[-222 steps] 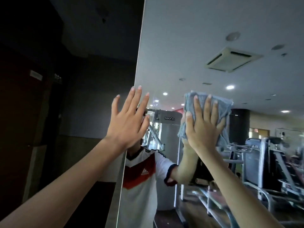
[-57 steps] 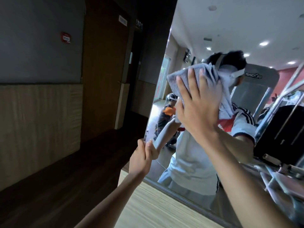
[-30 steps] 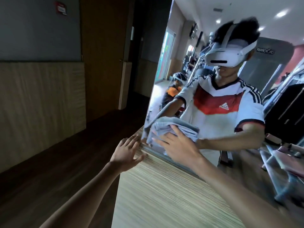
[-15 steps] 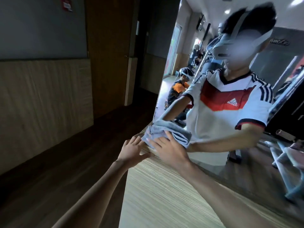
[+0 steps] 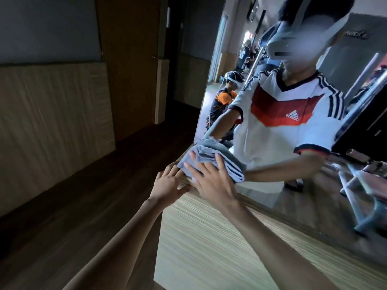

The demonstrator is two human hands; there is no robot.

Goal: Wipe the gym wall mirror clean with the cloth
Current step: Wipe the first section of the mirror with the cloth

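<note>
Straight fingers (image 5: 220,166) of my right hand (image 5: 211,183) press the folded grey-blue cloth (image 5: 209,152) into the bottom-left corner of the wall mirror (image 5: 272,197). That is down from head height two seconds ago. My left hand (image 5: 167,183) rests open on the striped wooden panel (image 5: 209,248). I judge the bottom edge comes next.

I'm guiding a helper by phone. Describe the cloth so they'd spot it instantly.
Find the wall mirror above the pale wood panel. At its lower left corner, the right hand presses a folded cloth to the glass. It is the only soft, grey-blue thing there.
</note>
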